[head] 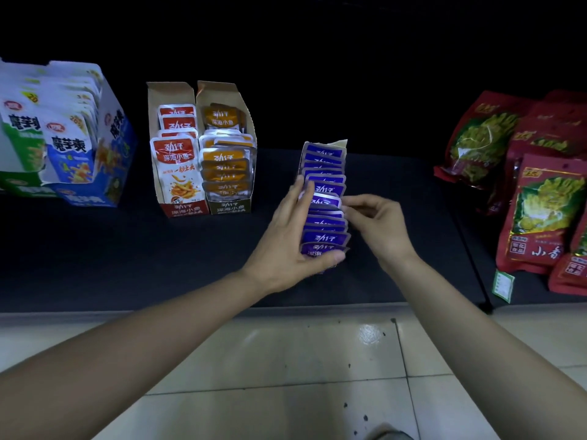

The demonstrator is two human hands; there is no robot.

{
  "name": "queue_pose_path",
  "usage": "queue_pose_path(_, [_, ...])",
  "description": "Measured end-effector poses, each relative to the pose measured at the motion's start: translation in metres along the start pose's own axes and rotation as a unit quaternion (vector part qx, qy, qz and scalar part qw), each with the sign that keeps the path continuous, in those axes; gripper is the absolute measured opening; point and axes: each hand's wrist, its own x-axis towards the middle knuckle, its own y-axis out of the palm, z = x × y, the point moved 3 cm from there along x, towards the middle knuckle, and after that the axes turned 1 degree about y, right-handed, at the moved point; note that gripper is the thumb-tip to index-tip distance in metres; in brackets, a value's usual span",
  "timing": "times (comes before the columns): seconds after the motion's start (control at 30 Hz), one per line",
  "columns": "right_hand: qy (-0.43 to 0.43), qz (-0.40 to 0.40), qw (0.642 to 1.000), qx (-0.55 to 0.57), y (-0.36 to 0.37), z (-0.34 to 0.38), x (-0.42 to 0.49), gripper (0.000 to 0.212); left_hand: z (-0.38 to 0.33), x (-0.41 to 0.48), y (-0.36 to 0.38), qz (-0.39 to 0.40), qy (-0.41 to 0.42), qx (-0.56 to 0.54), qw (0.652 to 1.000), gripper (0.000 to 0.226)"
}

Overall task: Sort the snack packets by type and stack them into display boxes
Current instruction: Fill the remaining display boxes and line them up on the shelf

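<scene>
Pale floor tiles point(286, 360) fill the foreground of the head view, and both bare forearms reach over them to a dark shelf point(190, 265).

Near the middle of the shelf, a little back from its front edge, a row of purple packets point(324, 185) stands upright, front to back. A cardboard flap point(339, 143) shows behind the rearmost one, so the row seems to sit in a display box whose sides are hidden. The left hand point(286, 246) clamps the row, with its fingers up the left side and its thumb across the front packet. The right hand point(378, 227) is closed in a pinch, fingertips point(347, 202) on the right edge of a packet midway along the row.

Toward the shelf's left end stand a box of red packets point(178, 154) and, touching it, a box of orange packets point(227, 160). A larger blue-and-white box point(63, 138) sits at the far left. Large red bags point(540, 201) lean at the right end, well apart from the purple row.

The step in hand looks like squaring up the purple row, with the red and orange types already boxed. Next, the pinched packet probably needs seating level with its neighbours while the left hand braces the row. Letting go early could let the packets fan or topple.
</scene>
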Motion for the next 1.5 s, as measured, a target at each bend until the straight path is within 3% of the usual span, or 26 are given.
queue_pose_path(0.2, [-0.052, 0.033, 0.997, -0.052, 0.004, 0.017, 0.023, 0.012, 0.002, 0.016, -0.004, -0.001, 0.000, 0.116, 0.993, 0.098])
queue_pose_path(0.3, [-0.079, -0.023, 0.987, -0.138, 0.002, 0.011, 0.025, 0.009, 0.002, 0.020, -0.002, -0.010, -0.003, 0.145, 0.989, 0.096])
queue_pose_path(0.37, [-0.088, -0.037, 0.981, -0.167, -0.003, 0.006, 0.026, 0.012, 0.005, 0.019, -0.004, -0.016, 0.002, 0.149, 0.989, 0.095])
queue_pose_path(0.6, [-0.091, 0.021, 0.967, -0.237, -0.006, 0.008, 0.038, 0.012, 0.015, 0.013, -0.006, -0.005, 0.011, 0.130, 0.991, 0.096])
queue_pose_path(0.77, [-0.137, 0.072, 0.956, -0.249, -0.003, 0.017, 0.038, 0.010, 0.016, 0.014, -0.007, -0.002, 0.010, 0.127, 0.992, 0.098])
queue_pose_path(0.9, [-0.188, 0.062, 0.941, -0.274, -0.003, 0.016, 0.032, 0.007, 0.018, 0.014, -0.007, -0.004, 0.019, 0.140, 0.990, 0.096])
queue_pose_path(1.07, [-0.143, 0.050, 0.964, -0.216, -0.004, 0.016, 0.030, 0.009, 0.018, 0.014, -0.007, -0.002, 0.020, 0.140, 0.990, 0.096])
queue_pose_path(1.13, [-0.102, 0.076, 0.978, -0.164, -0.003, 0.016, 0.033, 0.016, 0.017, 0.013, -0.007, -0.004, 0.020, 0.140, 0.990, 0.095])
queue_pose_path(1.27, [-0.074, 0.136, 0.974, -0.165, 0.000, 0.014, 0.036, 0.019, 0.013, 0.012, -0.010, -0.046, 0.042, 0.132, 0.989, 0.093])
queue_pose_path(1.4, [-0.132, 0.110, 0.969, -0.179, -0.001, 0.025, 0.037, 0.013, 0.007, 0.014, -0.010, -0.082, 0.085, 0.160, 0.980, 0.083])
queue_pose_path(1.5, [-0.152, 0.111, 0.966, -0.177, 0.003, 0.034, 0.038, 0.011, 0.007, 0.020, -0.008, -0.084, 0.072, 0.171, 0.979, 0.083])
